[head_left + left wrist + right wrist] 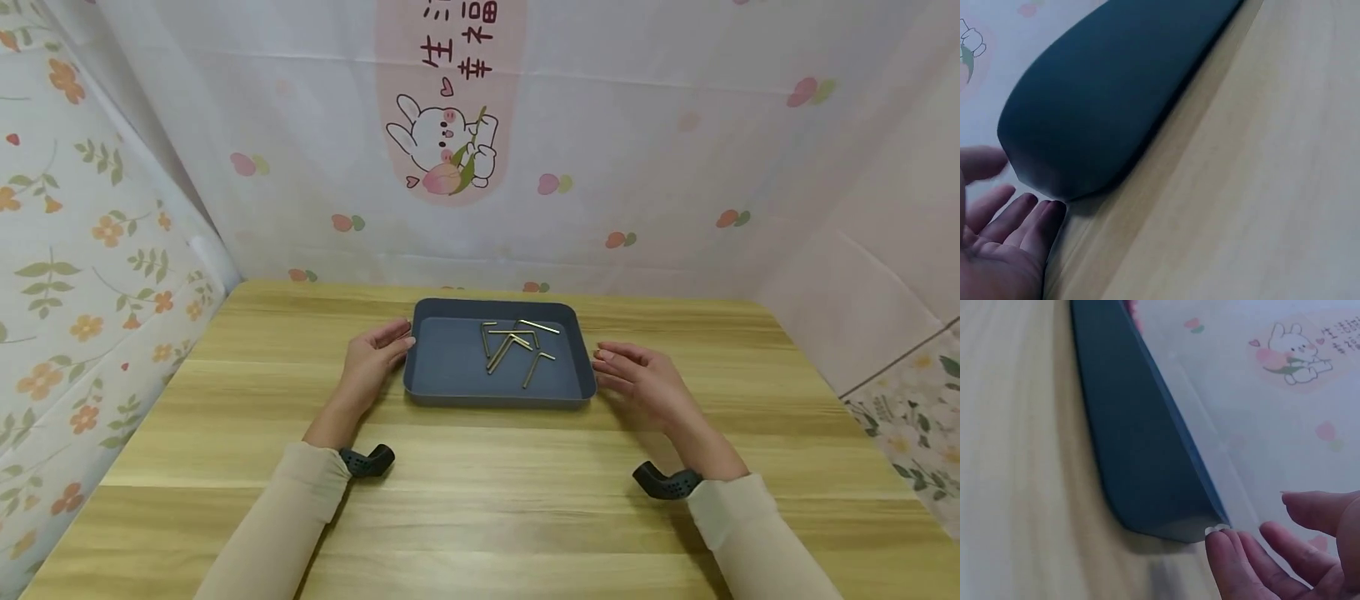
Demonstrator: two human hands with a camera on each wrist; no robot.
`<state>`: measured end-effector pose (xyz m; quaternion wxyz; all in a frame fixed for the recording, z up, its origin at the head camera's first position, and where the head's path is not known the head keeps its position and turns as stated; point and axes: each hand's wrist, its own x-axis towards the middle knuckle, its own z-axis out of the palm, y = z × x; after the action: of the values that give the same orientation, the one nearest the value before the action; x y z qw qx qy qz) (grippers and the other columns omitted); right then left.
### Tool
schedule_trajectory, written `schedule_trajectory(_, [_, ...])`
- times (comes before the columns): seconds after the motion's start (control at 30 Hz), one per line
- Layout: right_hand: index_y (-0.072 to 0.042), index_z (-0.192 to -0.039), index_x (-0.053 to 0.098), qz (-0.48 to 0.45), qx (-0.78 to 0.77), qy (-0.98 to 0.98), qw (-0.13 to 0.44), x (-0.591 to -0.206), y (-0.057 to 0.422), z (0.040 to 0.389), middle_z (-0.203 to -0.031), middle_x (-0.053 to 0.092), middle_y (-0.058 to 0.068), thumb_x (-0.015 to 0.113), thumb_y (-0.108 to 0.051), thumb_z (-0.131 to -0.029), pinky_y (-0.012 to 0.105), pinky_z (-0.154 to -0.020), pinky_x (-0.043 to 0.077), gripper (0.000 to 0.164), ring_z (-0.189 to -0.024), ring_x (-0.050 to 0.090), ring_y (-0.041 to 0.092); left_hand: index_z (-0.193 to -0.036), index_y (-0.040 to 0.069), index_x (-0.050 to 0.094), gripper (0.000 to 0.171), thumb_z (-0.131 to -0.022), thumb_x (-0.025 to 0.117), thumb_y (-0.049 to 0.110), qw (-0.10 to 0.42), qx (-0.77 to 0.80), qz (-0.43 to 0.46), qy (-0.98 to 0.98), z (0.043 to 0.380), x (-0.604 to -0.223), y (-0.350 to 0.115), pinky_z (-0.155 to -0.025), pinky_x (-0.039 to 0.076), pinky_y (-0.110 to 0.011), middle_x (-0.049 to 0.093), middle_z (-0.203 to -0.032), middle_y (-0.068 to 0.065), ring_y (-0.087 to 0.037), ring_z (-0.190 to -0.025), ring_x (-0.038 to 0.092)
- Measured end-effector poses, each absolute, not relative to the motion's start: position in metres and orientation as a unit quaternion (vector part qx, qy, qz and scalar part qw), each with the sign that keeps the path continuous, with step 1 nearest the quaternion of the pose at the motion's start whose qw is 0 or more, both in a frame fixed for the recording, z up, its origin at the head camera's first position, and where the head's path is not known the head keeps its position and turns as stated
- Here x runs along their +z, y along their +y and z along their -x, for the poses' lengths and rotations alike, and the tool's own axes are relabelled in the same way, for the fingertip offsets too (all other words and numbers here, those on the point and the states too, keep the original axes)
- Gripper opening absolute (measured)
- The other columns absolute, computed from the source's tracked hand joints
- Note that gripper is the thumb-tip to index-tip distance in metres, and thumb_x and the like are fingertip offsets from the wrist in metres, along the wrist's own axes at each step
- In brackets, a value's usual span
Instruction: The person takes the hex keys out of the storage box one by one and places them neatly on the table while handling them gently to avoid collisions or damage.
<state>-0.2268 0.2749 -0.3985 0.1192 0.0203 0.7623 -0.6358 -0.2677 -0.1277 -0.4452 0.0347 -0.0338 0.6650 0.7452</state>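
Note:
A shallow grey tray [498, 401] stands on the wooden table, with several brass-coloured L-shaped hex keys [532, 372] lying loose in its middle and right part. At its left end is my left hand [372, 360], fingertips at the outer wall and fingers loosely bent. In the left wrist view those fingers [1019, 228] reach the tray's lower corner, with the thumb apart from the others. My right hand [647, 379] is beside the right end, its fingertips at or very near the wall. The right wrist view has one fingertip at the tray's corner [1200, 532]. Neither hand curls round anything.
The wooden table [495, 500] extends in front of the tray and to both sides. Behind it hangs a white curtain [637, 150] with a rabbit print, and a flowered cloth [82, 292] hangs at the left. Each wrist carries a black camera mount [367, 461].

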Motion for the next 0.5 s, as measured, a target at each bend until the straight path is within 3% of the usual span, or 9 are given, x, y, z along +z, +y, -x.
schedule_trajectory(0.1, [0.006, -0.152, 0.038, -0.017, -0.623, 0.772, 0.127, -0.388, 0.276, 0.228, -0.141, 0.056, 0.011, 0.058, -0.032, -0.103, 0.025, -0.095, 0.057, 0.066, -0.109, 0.067, 0.002, -0.146, 0.001, 0.053, 0.049, -0.098, 0.062, 0.007, 0.039, 0.723, 0.031, 0.689, 0.268, -0.447, -0.126, -0.086, 0.051, -0.008, 0.054, -0.151, -0.016, -0.025, -0.14, 0.052])
schedule_trajectory(0.27, [0.005, -0.152, 0.04, -0.004, -0.576, 0.805, 0.143, -0.371, 0.27, 0.235, -0.151, 0.046, 0.024, 0.057, -0.032, -0.104, 0.025, -0.093, 0.057, 0.063, -0.11, 0.067, 0.007, -0.146, 0.003, 0.054, 0.048, -0.098, 0.062, 0.008, 0.036, 0.711, 0.024, 0.702, 0.267, -0.449, -0.127, -0.085, 0.051, -0.008, 0.056, -0.149, -0.015, -0.024, -0.138, 0.054])
schedule_trajectory(0.5, [0.008, -0.153, 0.036, 0.005, -0.564, 0.796, 0.221, -0.353, 0.256, 0.252, -0.15, 0.047, 0.03, 0.05, -0.025, -0.107, 0.026, -0.095, 0.057, 0.057, -0.107, 0.071, 0.007, -0.147, 0.005, 0.054, 0.048, -0.099, 0.06, 0.01, 0.038, 0.704, 0.015, 0.709, 0.267, -0.449, -0.131, -0.085, 0.051, -0.008, 0.055, -0.15, -0.014, -0.025, -0.139, 0.053])
